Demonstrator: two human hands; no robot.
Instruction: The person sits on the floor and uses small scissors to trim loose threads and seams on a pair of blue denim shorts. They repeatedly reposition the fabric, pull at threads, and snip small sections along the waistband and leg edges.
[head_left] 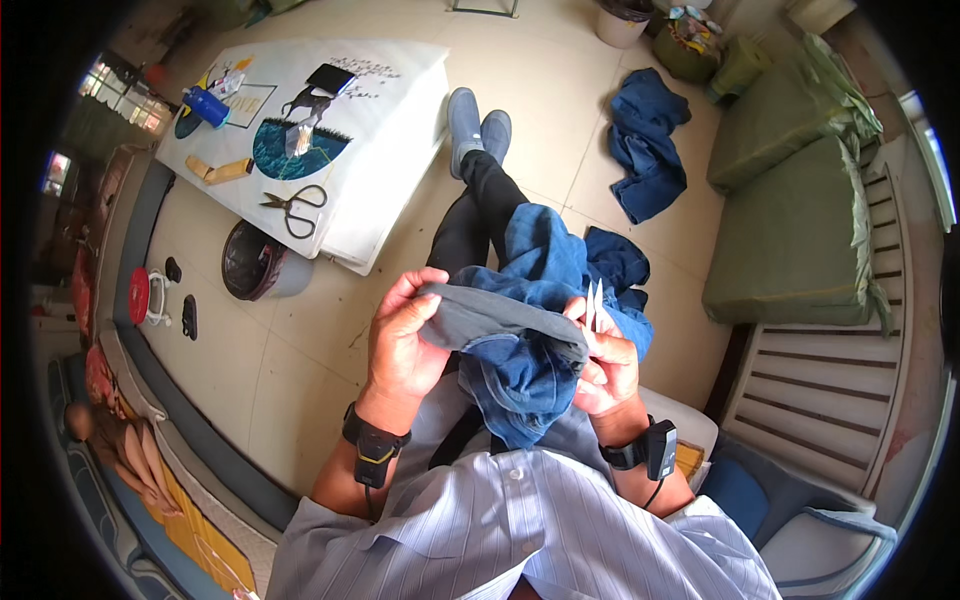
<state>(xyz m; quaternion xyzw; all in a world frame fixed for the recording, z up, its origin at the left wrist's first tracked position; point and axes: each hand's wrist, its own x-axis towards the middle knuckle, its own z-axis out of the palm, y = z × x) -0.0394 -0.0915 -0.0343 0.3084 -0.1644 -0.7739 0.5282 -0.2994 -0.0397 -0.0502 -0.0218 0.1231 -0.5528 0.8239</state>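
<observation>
Blue denim clothing point(515, 385) lies across my lap, with a grey cloth band point(490, 310) stretched over it between my hands. My left hand point(408, 335) grips the band's left end, thumb on top and fingers curled round it. At the band's right end, my right hand point(610, 365) is closed on the fabric and on small pale-bladed snips point(595, 305), whose tips point upward. Their handles are hidden by my fingers.
A white table point(405, 100) at upper left holds black scissors point(300, 210), a blue can and small items. A bin point(275, 255) stands beside it. More denim point(645, 140) lies on the floor. Green cushions point(785, 235) rest on a slatted bench point(810, 400) at right.
</observation>
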